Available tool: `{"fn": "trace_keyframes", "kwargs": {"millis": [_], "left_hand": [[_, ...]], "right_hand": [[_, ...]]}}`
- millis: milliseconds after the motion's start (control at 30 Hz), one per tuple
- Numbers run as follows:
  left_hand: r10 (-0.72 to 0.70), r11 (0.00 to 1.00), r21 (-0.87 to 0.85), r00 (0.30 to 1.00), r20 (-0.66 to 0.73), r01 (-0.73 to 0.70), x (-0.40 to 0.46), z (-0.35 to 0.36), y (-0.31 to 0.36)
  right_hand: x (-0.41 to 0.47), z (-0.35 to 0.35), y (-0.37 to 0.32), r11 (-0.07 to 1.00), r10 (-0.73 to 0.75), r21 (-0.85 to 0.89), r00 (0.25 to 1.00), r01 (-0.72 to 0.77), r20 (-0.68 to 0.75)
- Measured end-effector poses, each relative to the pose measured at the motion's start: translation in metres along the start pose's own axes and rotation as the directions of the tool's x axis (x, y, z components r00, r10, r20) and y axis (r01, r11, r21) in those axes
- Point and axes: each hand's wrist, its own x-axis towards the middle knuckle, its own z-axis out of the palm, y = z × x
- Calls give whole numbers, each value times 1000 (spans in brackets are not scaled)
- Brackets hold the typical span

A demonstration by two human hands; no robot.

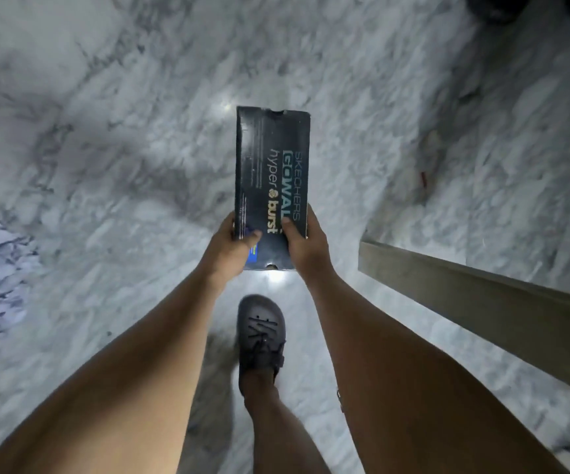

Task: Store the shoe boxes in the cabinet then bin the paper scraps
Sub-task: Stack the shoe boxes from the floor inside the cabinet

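A: Right, nearest first: a foot in a dark shoe (260, 333) is planted on the marble floor (123, 114), seen between the two forearms.

B: And the hands?

A: The left hand (230, 246) and the right hand (306, 242) each clasp the near end of a dark shoe box (271, 165), thumbs on top, fingers tucked underneath. It is held out in front, long side pointing away, above the floor and touching nothing else.

B: Why hold it like that?

A: My guess is it is being carried to the cabinet; gripping one end with both hands keeps it level and leaves the far end free to slide into a shelf.

B: Is the cabinet in sight?

A: I cannot say. A pale wooden edge (482, 295) runs in from the right, just beside the right arm, but it is cut off, so whether it is a cabinet door or a counter is unclear.

B: Any paper scraps?

A: A small reddish bit (423, 177) lies on the floor beyond the edge, too blurred to identify. Dark shapes at the top right corner are cropped. No bin shows.
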Motion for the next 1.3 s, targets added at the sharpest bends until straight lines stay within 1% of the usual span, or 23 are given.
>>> {"fn": "trace_keyframes", "kwargs": {"millis": [100,200,367,433,567,667,733,833,900,1000,1033,1100,1200,1267,1300], "left_hand": [[-14,993,-115,997,-73,6,-74,-21,-3],[-44,975,-223,989,-143,11,-167,-49,-14],[-28,950,-305,957,-287,-63,-341,-112,-57],[-33,928,-359,937,-347,-100,-419,-140,-78],[-79,852,-494,889,-450,-174,-566,-194,-139],[-105,810,-534,836,-539,-242,-655,-230,-189],[-146,802,-548,810,-567,-239,-703,-255,-218],[-176,797,-542,757,-629,-266,-758,-300,-242],[-156,800,-517,726,-670,-305,-792,-329,-238],[-127,781,-495,678,-724,-382,-824,-372,-225],[-126,763,-504,672,-730,-405,-829,-386,-221],[-130,718,-542,681,-720,-437,-832,-415,-213],[-132,669,-572,681,-720,-474,-826,-464,-199],[-148,638,-598,685,-713,-485,-816,-501,-188],[-158,627,-609,687,-710,-485,-808,-521,-184]], "right_hand": [[-65,1,-29,993,-49,-103,995,58,91],[-139,9,-51,971,-66,-213,981,105,181],[-286,33,-89,918,-22,-369,945,148,325],[-358,49,-109,891,-22,-412,922,193,385],[-507,96,-134,855,-20,-428,843,294,538],[-595,139,-123,833,-24,-420,781,361,623],[-636,169,-110,832,-36,-385,732,399,680],[-717,209,-132,778,-110,-360,677,515,728],[-767,230,-161,724,-189,-336,641,603,744],[-805,269,-200,663,-241,-319,597,677,765],[-815,281,-214,646,-262,-308,582,698,770],[-828,307,-240,596,-305,-288,543,750,783],[-834,354,-276,525,-328,-289,504,801,799],[-830,392,-298,501,-307,-309,499,809,810],[-830,413,-310,493,-287,-332,511,804,810]]}}
